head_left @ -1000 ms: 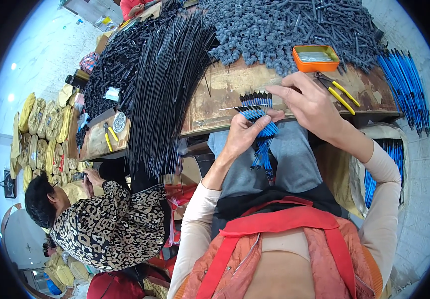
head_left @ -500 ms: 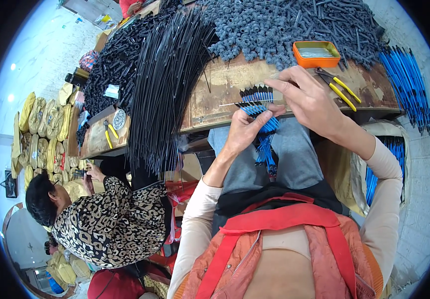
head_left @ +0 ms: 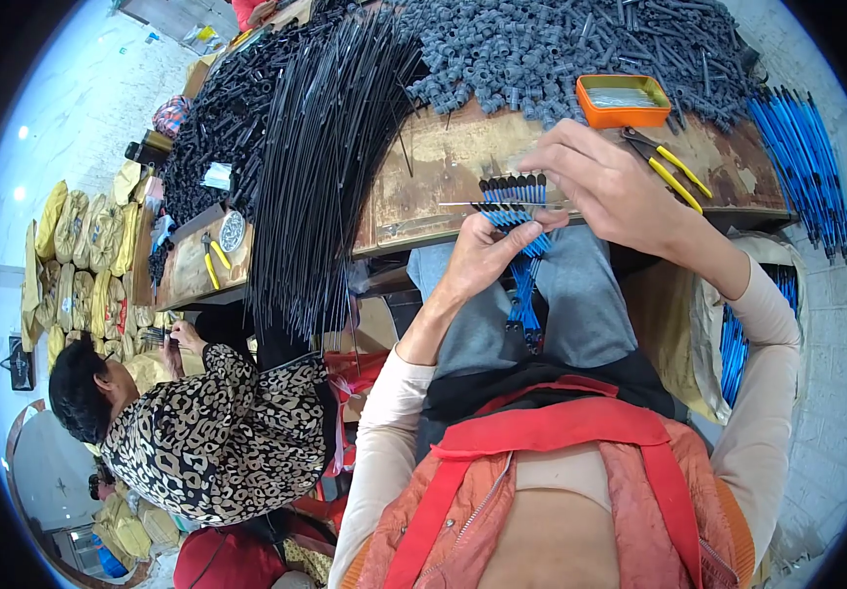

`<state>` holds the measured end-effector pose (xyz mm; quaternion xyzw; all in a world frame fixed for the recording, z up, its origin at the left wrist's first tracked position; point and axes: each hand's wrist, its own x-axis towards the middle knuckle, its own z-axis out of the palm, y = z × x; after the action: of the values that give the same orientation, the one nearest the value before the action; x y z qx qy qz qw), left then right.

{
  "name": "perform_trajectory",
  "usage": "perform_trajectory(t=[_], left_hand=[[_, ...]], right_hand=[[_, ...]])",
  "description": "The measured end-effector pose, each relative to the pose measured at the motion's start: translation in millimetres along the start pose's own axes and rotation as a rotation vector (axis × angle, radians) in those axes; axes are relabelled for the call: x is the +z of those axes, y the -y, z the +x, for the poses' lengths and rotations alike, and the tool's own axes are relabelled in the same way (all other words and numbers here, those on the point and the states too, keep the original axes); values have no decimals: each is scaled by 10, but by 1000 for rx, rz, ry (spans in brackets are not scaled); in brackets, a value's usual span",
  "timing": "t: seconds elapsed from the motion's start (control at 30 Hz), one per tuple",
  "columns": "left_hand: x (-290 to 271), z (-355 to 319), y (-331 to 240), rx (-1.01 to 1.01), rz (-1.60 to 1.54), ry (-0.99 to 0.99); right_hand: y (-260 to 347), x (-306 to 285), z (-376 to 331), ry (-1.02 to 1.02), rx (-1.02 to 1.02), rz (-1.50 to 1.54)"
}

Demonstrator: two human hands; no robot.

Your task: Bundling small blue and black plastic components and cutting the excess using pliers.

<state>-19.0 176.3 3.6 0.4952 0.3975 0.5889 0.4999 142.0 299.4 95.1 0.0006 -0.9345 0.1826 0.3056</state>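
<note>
My left hand (head_left: 487,257) is closed around a bundle of slim blue sticks with black tips (head_left: 519,245), held above my lap at the table's front edge. Their rounded black ends stand in a row above my fingers, and the lower ends hang crossed between my knees. A thin metal rod (head_left: 463,204) lies crosswise over the sticks, just below the black ends. Over the right side of this row my right hand (head_left: 605,187) is bent, its fingers curled in near the rod's right end. What its fingertips pinch is hidden.
Grey plastic fittings (head_left: 502,59) and long black rods (head_left: 330,177) are heaped on the table (head_left: 443,147). An orange tin of thin pins (head_left: 624,120) and yellow-handled pliers (head_left: 674,182) lie to the right. More blue sticks (head_left: 801,177) stand beyond. A co-worker (head_left: 217,432) sits at left.
My right hand has shifted slightly, its index finger curling in from a straighter pose. The black ends are now spread in a clearer row, and the rod lies a little more level.
</note>
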Motion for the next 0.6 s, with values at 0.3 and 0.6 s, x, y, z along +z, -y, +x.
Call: perform_trajectory(t=[0.3, 0.6], left_hand=[[-29, 10, 4, 14, -31, -37], [11, 18, 14, 7, -46, 3]], right_hand=[[77, -68, -43, -23, 24, -143], [18, -346, -133, -70, 32, -271]])
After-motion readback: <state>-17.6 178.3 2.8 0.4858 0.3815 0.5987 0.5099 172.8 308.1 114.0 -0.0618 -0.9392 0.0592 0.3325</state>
